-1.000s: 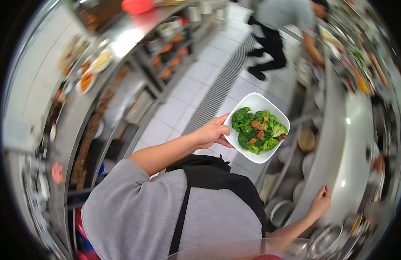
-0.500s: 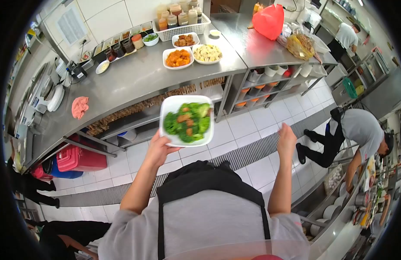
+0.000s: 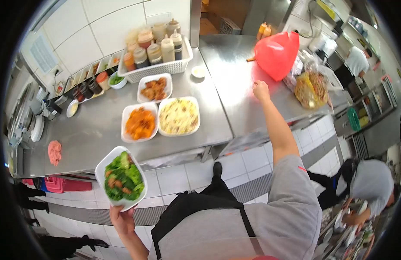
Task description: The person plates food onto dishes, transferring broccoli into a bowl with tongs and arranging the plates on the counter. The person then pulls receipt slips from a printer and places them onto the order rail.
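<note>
My left hand (image 3: 122,220) grips the lower rim of a white square bowl (image 3: 99,170) at the lower left. The bowl is tilted and holds green broccoli (image 3: 133,177) topped with brown pieces. My right hand (image 3: 261,90) is stretched out over the steel counter, left of and below a red plastic bag (image 3: 276,54). Its fingers are curled in, and I see nothing held in them. On the counter stand a dish of orange glazed food (image 3: 140,123), a dish of pale yellow food with brown bits (image 3: 178,116) and a dish of browned chunks (image 3: 155,89).
A white basket of sauce bottles (image 3: 161,69) stands by the wall. A small white bowl (image 3: 198,72) is right of it. A pink cloth (image 3: 55,152) lies on the left. A yellowish plastic bag (image 3: 311,90) is at the right. A co-worker (image 3: 371,184) bends over at the lower right.
I have moved closer to the counter. My right hand has gone forward over it toward the red bag. The bowl of broccoli in my left hand has shifted left and down and is now tilted.
</note>
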The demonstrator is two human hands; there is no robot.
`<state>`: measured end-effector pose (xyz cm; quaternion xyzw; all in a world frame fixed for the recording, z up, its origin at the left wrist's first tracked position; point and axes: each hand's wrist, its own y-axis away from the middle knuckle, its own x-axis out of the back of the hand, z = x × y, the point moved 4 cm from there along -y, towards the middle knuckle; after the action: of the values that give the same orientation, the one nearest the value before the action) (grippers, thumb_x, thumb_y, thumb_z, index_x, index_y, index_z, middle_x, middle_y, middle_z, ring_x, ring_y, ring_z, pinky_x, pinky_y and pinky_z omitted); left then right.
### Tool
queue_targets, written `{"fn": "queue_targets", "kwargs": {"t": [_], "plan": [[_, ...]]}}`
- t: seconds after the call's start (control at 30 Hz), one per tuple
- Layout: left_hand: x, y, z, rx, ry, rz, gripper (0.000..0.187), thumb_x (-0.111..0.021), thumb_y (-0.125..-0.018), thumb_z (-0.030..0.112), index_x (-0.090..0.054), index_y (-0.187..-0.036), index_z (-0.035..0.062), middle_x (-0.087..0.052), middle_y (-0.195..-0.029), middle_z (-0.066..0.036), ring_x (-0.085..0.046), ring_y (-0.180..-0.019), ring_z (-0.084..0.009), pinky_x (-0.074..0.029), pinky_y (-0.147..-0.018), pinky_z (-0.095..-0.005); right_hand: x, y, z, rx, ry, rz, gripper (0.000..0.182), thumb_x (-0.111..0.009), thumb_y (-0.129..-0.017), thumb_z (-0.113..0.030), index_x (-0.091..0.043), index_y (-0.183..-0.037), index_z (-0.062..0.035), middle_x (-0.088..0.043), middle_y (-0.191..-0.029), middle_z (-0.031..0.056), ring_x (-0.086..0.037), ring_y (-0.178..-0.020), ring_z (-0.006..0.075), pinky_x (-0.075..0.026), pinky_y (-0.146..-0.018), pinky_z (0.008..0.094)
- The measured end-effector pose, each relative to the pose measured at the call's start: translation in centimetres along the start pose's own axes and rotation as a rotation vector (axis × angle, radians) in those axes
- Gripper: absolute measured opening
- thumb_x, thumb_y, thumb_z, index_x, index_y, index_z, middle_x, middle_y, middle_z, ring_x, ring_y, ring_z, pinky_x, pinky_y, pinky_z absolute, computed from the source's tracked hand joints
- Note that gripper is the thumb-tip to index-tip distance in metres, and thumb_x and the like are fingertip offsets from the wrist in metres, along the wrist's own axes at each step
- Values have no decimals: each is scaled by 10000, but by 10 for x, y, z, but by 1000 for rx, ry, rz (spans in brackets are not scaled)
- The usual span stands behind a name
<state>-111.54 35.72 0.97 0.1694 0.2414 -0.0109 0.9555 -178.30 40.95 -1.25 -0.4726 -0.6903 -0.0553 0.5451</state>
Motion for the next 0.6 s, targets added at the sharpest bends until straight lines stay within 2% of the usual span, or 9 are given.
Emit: {"fn": "queue_targets", "kwargs": {"t": [0.07, 0.13, 0.2, 0.3, 0.37, 0.4, 0.43, 0.5, 0.6], "plan": [[-30, -4, -16, -32, 69, 111, 355, -443, -679, 48, -462, -1028, -7, -561, -893, -124, -597, -625, -196, -531, -480, -220, -35, -62, 33, -13, 216, -9, 228, -449, -802, -171, -582, -887, -5, -556, -911, 214, -550, -827, 353, -440, -747, 413], [-64, -6, -26, -55, 82, 192, 314, -442, -683, 45, -476, -993, 1, -567, -868, -112, -591, -599, -182, -525, -469, -214, -74, -131, 67, -31, 214, -86, 266, -338, -850, -161, -527, -957, -9, -531, -943, 218, -535, -890, 364, -438, -756, 427], [-98, -5, -31, -76, 90, 275, 275, -442, -688, 42, -489, -957, 9, -572, -843, -100, -585, -573, -168, -518, -458, -208, -108, -186, 92, 120, 173, -110, 299, -493, -759, -111, -477, -1036, 0, -519, -931, 244, -540, -846, 375, -453, -717, 431], [-144, 3, -34, -54, 97, 379, 202, -446, -698, 32, -504, -891, 43, -570, -796, -69, -567, -549, -154, -481, -422, -210, -143, -230, 111, 97, 365, -290, 343, -414, -808, -99, -368, -1131, 7, -491, -1009, 254, -551, -836, 372, -459, -711, 435], [-162, 7, -43, -76, 113, 453, 207, -443, -698, 32, -504, -895, 44, -570, -788, -71, -561, -542, -159, -471, -425, -222, -173, -251, 138, 248, 439, -281, 191, -446, -784, -87, -555, -893, 27, -559, -860, 233, -580, -787, 350, -479, -673, 422], [-169, 9, -46, -99, 130, 473, 212, -441, -697, 32, -505, -899, 44, -569, -780, -73, -555, -535, -165, -460, -428, -234, -161, -249, 124, 158, 438, -297, 153, -464, -756, -64, -596, -747, 14, -586, -770, 209, -599, -716, 331, -492, -637, 405], [-179, 10, -50, -124, 129, 447, 222, -438, -696, 32, -501, -909, 40, -569, -782, -78, -553, -541, -169, -453, -434, -243, -162, -254, 123, 205, 430, -226, 130, -481, -733, -52, -589, -733, 20, -587, -760, 219, -599, -656, 334, -494, -606, 408], [-192, 13, -55, -141, 123, 408, 277, -425, -693, 29, -481, -965, 22, -569, -789, -90, -552, -552, -173, -445, -440, -253, -146, -246, 97, 297, 324, -283, 140, -496, -719, -83, -570, -744, 33, -569, -766, 250, -570, -701, 381, -469, -651, 432], [-188, 16, -67, -145, 122, 388, 359, -420, -699, 21, -431, -1056, -13, -561, -876, -125, -572, -569, -194, -471, -418, -259, -109, -208, 37, 300, 16, -244, 181, -537, -717, -143, -575, -785, 20, -585, -749, 184, -572, -746, 325, -444, -663, 394]]}}
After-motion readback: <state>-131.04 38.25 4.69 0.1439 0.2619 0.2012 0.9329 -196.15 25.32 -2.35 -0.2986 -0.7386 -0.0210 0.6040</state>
